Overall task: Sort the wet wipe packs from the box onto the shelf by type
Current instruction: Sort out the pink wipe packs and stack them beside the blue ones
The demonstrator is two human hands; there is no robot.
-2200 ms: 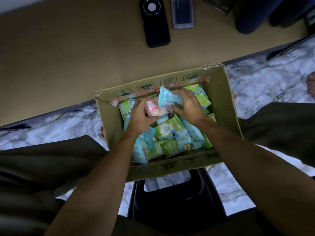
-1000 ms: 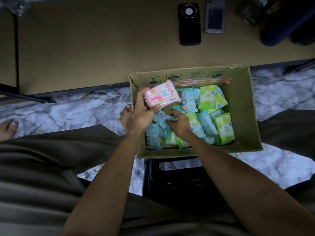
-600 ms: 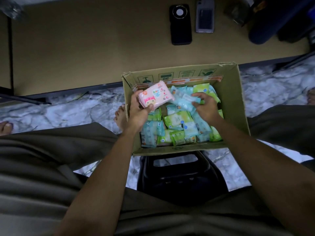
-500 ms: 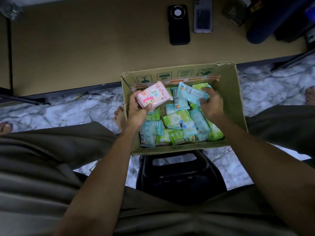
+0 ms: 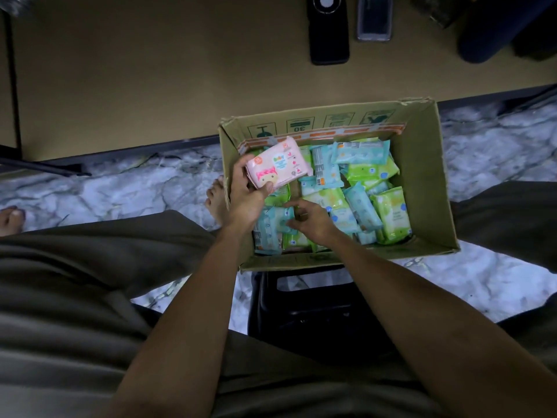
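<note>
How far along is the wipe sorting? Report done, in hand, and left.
Done: no packs lie on the tan shelf surface in view. In hand: the left hand has a grip on a pink baby-wipe pack; the right hand reaches among packs. Left: the cardboard box holds many blue and green packs.

1. The right hand (image 5: pixel 313 220) covers the packs beneath it near the box's (image 5: pixel 428 182) near-left corner; whether its fingers grip one cannot be told.
2. The left hand (image 5: pixel 245 196) hides part of the pink pack (image 5: pixel 278 165) it holds and some packs below.
3. Print on the blue packs (image 5: pixel 361 152) and green packs (image 5: pixel 391 214) is too small to read.
4. The black phone (image 5: pixel 328 34), the second phone (image 5: pixel 374 18) and the dark objects (image 5: pixel 497 28) at the shelf's far edge are cut off by the top edge.
5. The stool (image 5: pixel 316 312) is partly hidden under the box.
</note>
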